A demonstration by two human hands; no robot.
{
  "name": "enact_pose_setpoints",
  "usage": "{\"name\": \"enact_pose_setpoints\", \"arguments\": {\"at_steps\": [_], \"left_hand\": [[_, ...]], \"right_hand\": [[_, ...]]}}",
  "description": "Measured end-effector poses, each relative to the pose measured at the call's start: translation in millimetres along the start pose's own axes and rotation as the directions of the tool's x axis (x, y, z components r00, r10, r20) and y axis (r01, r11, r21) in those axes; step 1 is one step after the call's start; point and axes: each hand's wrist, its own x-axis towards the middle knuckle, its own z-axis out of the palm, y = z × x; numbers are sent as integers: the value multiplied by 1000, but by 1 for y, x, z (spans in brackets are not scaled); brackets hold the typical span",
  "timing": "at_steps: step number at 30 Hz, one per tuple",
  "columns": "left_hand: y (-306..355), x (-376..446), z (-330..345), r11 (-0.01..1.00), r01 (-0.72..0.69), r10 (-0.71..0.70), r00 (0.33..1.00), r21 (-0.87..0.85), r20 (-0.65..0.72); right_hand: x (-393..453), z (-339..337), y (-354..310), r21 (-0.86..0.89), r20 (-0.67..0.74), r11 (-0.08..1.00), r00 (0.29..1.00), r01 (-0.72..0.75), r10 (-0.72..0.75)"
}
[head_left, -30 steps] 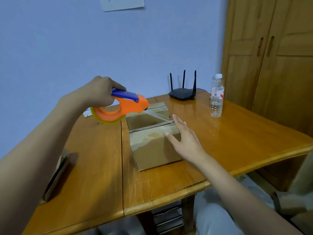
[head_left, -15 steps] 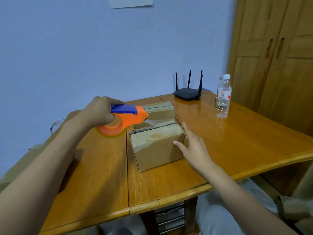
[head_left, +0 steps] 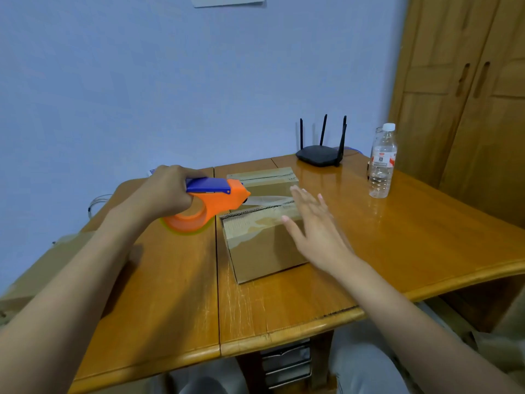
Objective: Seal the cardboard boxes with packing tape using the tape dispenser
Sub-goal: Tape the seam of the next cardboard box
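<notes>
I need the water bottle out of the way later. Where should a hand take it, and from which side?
Grip the water bottle around its labelled middle, coming from the near side with the right hand. It stands upright with that side open, while a glass jar stands just behind it and the router sits to its left. The cap is probably too narrow for a firm hold.

Count, head view: boxes: 2, near box (head_left: 267, 248) and far box (head_left: 264, 179). Dispenser (head_left: 210, 203): 1. Hands: 2, left (head_left: 164, 191) and right (head_left: 315, 226). Router (head_left: 319, 155): 1, with 3 antennas. Bottle (head_left: 382, 163): 1. Table (head_left: 412, 228): 1. Wardrobe (head_left: 468, 89): 1.
</notes>
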Motion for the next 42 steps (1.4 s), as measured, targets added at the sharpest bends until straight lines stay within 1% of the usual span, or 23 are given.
{"name": "enact_pose_setpoints", "arguments": {"at_steps": [4,8,12,14,19,25,27,31,35,36,39,42], "left_hand": [[3,-7,2,1000,17,-17,1000,7,-6],[4,-17,2,998,43,-43,999,39,-8],[-3,-25,6,998,63,-63,998,19,-3],[-3,-27,11,998,53,-53,999,22,-10],[-5,-27,30,998,49,-47,998,-41,46],[-12,-34,42,998,38,-37,999,-47,31],[-12,-37,45,998,38,-37,999,-46,22],[-11,-39,48,999,19,-20,1000,-47,-1],[-10,-37,48,1000,13,-13,1000,-19,15],[-10,-36,48,1000,17,-17,1000,-14,19],[-11,-36,48,1000,21,-20,999,-23,29],[-12,-37,51,999,32,-31,999,-24,32]], "right_hand": [[20,3,-5,-81,151,993,986,86,-74],[28,1,-8,-170,205,975,973,141,-105],[28,-3,-12,-204,270,968,959,146,-87],[25,-4,-11,-205,287,969,955,138,-75],[13,-2,-3,-193,309,975,950,109,-45],[16,-3,-6,-246,368,959,929,143,-44],[22,-4,-8,-256,365,957,930,140,-39],[31,-4,-14,-259,335,950,939,173,-80],[35,1,-36,-215,397,945,906,247,-147],[35,3,-42,-190,413,951,899,243,-148],[33,6,-51,-145,449,975,889,167,-85],[29,8,-47,-160,435,972,896,170,-85]]}}
